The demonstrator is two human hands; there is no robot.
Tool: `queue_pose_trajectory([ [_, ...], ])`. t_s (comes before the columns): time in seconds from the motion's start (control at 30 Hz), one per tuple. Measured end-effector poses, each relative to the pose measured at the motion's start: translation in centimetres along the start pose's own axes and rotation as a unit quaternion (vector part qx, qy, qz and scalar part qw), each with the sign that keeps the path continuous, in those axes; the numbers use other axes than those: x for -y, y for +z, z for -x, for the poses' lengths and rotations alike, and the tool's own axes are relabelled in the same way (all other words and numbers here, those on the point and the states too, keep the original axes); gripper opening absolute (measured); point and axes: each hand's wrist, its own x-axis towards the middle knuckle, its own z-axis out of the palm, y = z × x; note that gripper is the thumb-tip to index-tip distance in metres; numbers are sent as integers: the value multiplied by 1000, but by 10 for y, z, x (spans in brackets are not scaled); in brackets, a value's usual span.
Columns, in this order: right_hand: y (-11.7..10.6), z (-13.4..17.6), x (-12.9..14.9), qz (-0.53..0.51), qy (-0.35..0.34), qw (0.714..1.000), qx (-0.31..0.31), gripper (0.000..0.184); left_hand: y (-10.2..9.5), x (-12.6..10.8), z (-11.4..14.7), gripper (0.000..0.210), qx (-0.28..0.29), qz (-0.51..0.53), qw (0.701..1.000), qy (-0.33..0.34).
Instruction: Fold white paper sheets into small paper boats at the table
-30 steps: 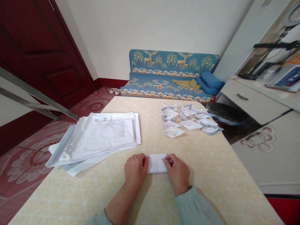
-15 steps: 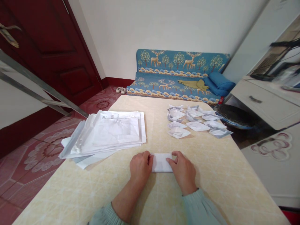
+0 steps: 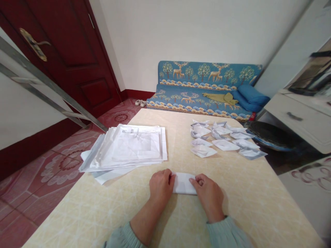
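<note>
A small folded sheet of white paper (image 3: 184,184) lies near the front of the table between my hands. My left hand (image 3: 162,186) pinches its left end, thumb and curled fingers at the top left corner. At the other end, my right hand (image 3: 208,193) grips the upper right corner between thumb and fingers. The paper's upper edge bows slightly. Farther back on the right, several folded paper boats (image 3: 203,151) sit in rows. To the left lies a stack of paper sheets (image 3: 137,146), with a clear plastic sleeve among them.
The table (image 3: 108,213) has a pale yellow patterned cover. Behind it stands a blue deer-print sofa (image 3: 191,93) with a mustard cloth (image 3: 224,99). Metal rails (image 3: 51,86) slant at left. A dark round pan (image 3: 270,133) and a white cabinet (image 3: 305,120) are at right.
The view has turned a little left, so everything appears shifted right. Both hands keep hold of the folded paper, whose upper edge now curves slightly where it was straight.
</note>
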Motion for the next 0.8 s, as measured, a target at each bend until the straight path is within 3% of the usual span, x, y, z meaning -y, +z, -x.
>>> queue_pose_trajectory([
  [0.1,5,0,-6,-71,-23,996,-41,26,0,3,-3,18,-19,99,995,-1],
  [0.17,7,0,-8,-148,-47,985,-80,30,-1,6,-7,17,-50,218,975,2],
  [0.27,7,2,-6,-241,-96,956,-135,30,-2,11,-13,16,-77,407,910,22],
  [0.37,5,5,-3,-266,-140,940,-161,25,-3,13,-15,16,-53,538,841,13],
  [0.5,4,6,-3,-275,-151,934,-173,22,-5,11,-12,13,-43,592,805,-11],
  [0.8,5,7,-4,-299,-132,931,-165,20,-9,8,-10,11,-59,603,796,-8],
])
